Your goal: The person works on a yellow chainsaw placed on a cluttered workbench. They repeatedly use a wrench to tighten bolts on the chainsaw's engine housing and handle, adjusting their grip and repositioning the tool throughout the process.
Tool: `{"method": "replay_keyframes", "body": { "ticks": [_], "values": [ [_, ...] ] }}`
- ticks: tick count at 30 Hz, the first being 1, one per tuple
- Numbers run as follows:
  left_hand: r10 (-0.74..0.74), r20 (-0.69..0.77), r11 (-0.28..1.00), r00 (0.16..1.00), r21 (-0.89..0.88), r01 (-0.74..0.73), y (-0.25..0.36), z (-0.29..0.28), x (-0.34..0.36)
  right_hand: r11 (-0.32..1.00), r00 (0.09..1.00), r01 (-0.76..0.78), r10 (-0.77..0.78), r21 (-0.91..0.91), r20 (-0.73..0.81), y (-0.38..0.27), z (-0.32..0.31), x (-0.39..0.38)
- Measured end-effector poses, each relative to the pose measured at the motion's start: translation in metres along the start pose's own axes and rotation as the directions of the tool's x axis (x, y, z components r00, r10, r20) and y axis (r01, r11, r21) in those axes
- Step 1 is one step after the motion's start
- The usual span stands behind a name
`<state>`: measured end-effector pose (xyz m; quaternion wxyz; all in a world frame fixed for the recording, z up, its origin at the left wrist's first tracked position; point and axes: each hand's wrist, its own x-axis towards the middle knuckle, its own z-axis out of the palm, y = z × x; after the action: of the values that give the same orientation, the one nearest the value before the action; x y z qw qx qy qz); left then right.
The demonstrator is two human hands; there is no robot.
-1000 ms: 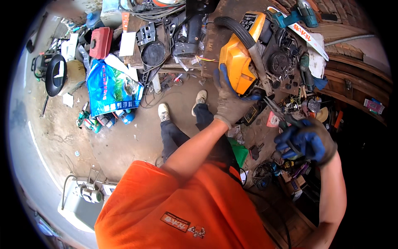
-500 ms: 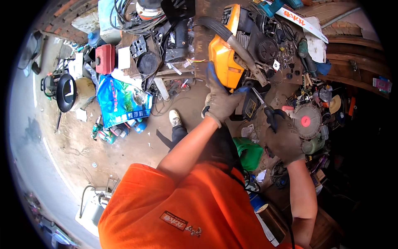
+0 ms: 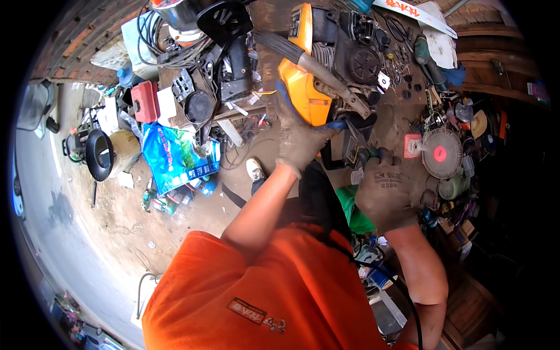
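A yellow-orange chainsaw (image 3: 306, 96) with a worn grey bar handle lies at the table's near edge, its dark recoil cover and cylinder fins exposed. My left hand (image 3: 300, 140), in a grey-brown glove with blue fingertips, grips the near end of its yellow housing, fingers along the left side and thumb to the right. Right of it, my gloved right hand (image 3: 392, 189) is closed around long-nosed pliers (image 3: 356, 135). The handles are mostly hidden by the glove. The jaws point up toward the dark parts under the saw's near end, and whether they touch is unclear.
Loose screws and small parts lie right of the saw, near a white guide bar (image 3: 417, 17). A grey fan (image 3: 441, 153) stands among clutter. At left are cables, a red fuel can (image 3: 144, 100), a blue bag (image 3: 175, 154) and a black pan (image 3: 99, 154). A green container (image 3: 354, 213) sits below.
My right hand has turned so that its back shows, and the plier handles are now covered. The view has shifted slightly. My left hand keeps hold of the chainsaw.
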<state>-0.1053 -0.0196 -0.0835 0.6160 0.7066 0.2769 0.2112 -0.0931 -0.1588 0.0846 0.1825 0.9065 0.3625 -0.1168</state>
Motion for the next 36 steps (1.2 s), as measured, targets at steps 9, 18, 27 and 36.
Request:
{"method": "replay_keyframes", "body": {
  "ticks": [9,18,27,36],
  "values": [
    [0.072,-0.031,0.997,0.997,-0.019,-0.073,-0.01,0.012,0.005,0.999,0.996,-0.02,0.023,-0.046,0.081,-0.008,-0.011,0.026],
    [-0.172,0.075,0.932,0.982,-0.31,0.187,-0.033,0.027,0.036,0.996,0.968,0.056,-0.07,0.064,0.24,0.027,-0.04,0.089],
    [0.438,0.203,0.676,0.876,0.568,-0.469,0.086,-0.067,0.112,0.932,0.963,0.025,-0.12,0.362,0.242,0.045,-0.022,0.089],
    [0.134,0.779,0.284,0.613,0.562,-0.777,0.107,-0.07,0.189,0.913,0.992,0.095,-0.052,0.397,-0.118,0.048,-0.006,0.067]
  ]
}}
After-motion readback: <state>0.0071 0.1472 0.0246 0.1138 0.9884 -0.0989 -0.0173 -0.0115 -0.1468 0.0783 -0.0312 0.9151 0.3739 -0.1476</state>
